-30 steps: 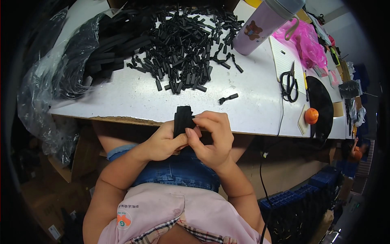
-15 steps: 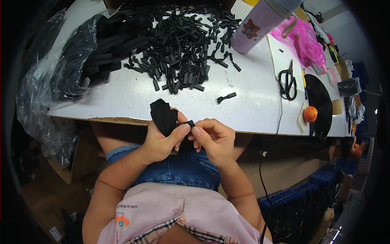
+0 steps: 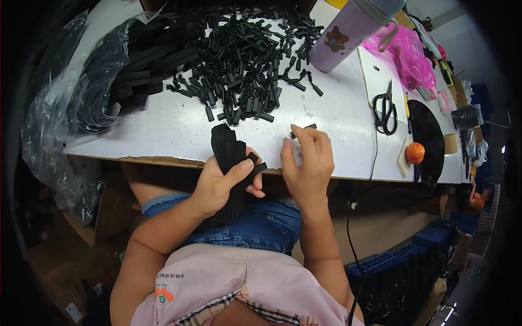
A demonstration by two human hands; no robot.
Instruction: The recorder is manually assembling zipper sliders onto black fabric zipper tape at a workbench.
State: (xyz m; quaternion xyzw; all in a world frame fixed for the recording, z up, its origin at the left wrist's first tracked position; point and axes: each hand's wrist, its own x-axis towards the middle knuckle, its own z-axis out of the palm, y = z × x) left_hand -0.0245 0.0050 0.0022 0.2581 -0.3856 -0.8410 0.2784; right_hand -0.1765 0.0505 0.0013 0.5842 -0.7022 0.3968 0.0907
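Black strip bundle [image 3: 224, 146] upright in left hand [image 3: 216, 187], near front edge of table [image 3: 163, 138]; fingers wrapped round, thumb pressing across, likely so strips hold together. Right hand [image 3: 310, 171], at bundle's 3 o'clock: thumb and forefinger parted, nothing visible between; contact with lone corded piece [image 3: 312, 126] at its 12 o'clock unclear. Heap of black pieces [image 3: 244, 81] at bundle's 12 o'clock, probably for easy reach.

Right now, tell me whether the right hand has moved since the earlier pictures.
Yes. Judged against the scissors, the right hand has moved forward and rightward, nearer to them and to the lone black piece.
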